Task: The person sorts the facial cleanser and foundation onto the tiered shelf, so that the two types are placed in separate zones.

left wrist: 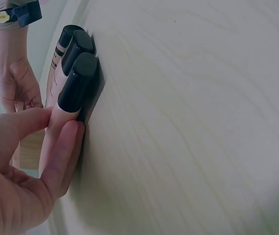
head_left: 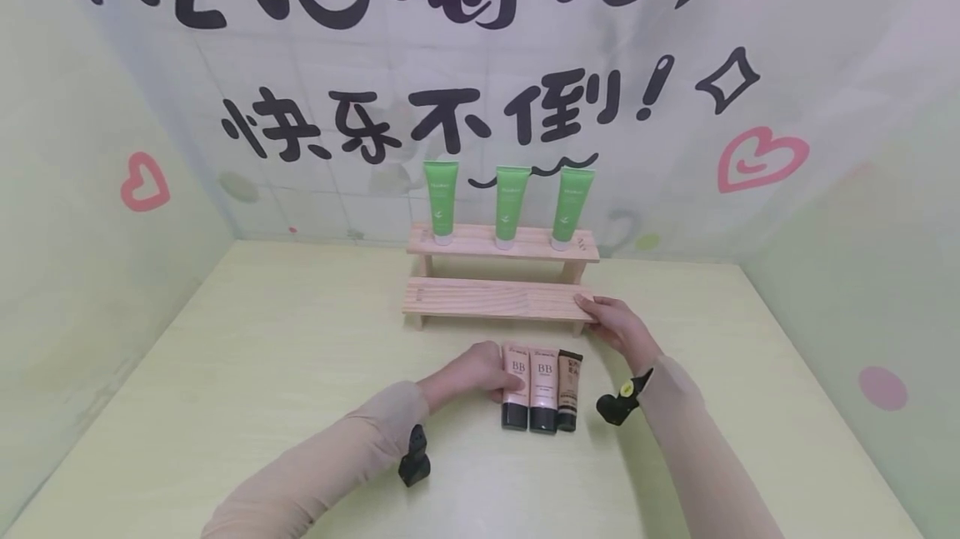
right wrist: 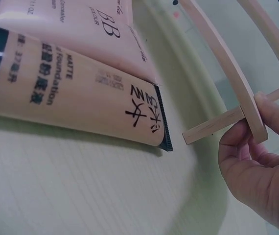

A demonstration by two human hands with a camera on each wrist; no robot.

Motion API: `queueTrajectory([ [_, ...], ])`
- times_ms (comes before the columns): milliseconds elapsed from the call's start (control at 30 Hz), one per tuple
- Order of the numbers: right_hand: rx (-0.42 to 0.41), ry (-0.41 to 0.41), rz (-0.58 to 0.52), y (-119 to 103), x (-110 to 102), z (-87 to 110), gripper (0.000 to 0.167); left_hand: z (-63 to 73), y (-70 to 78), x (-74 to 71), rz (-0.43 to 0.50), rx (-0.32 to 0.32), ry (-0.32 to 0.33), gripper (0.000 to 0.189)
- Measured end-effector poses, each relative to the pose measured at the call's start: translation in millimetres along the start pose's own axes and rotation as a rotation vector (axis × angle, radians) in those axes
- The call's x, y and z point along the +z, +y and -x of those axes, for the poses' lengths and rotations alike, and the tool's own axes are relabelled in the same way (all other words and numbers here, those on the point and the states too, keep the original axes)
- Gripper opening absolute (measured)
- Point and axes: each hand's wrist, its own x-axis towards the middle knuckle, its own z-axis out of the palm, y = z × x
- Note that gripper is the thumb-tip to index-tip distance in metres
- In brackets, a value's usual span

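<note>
My left hand [head_left: 474,368] pinches a pink tube [head_left: 517,396]; my right hand [head_left: 618,326] grips the rack [head_left: 472,297].
I have the pink tube between thumb and fingers, at the left end of a row on the counter [head_left: 300,347] in front of the rack; a second pink tube [head_left: 543,390] and a brown tube [head_left: 568,389] lie beside it. The right hand's thumb is on the lower shelf's [head_left: 517,301] right end, fingers underneath. Three green tubes [head_left: 510,204] stand on the upper shelf [head_left: 474,241].
</note>
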Motion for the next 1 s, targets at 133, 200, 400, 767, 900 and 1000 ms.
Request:
queueTrajectory([
  [133, -0.002, 0.001, -0.01, 1, -1, -0.9, 0.062, 0.2, -5.4, 0.9, 0.021, 0.019, 0.001, 0.011],
  [200, -0.007, -0.005, 0.0, 2, -2, -0.8, 0.064, 0.4, -8.5, 1.6, 0.034, 0.025, 0.007, 0.012],
  [400, -0.012, -0.008, 0.017, 3, -3, -0.8, 0.064, 1.2, -16.3, 2.1, 0.101, 0.044, 0.014, 0.016],
  [767, -0.003, -0.015, 0.012, -1, 0, 2.3, 0.064, 2.9, -23.9, 3.9, 0.204, 0.067, 0.038, 0.027],
  [900, -0.01, -0.019, 0.005, -2, -1, 2.3, 0.064, 4.1, -20.4, 2.6, 0.211, 0.077, 0.045, 0.028],
  [1000, -0.01, -0.02, 0.003, -2, -1, 2.3, 0.064, 5.7, -15.2, 0.7, 0.2, 0.089, 0.048, 0.029],
])
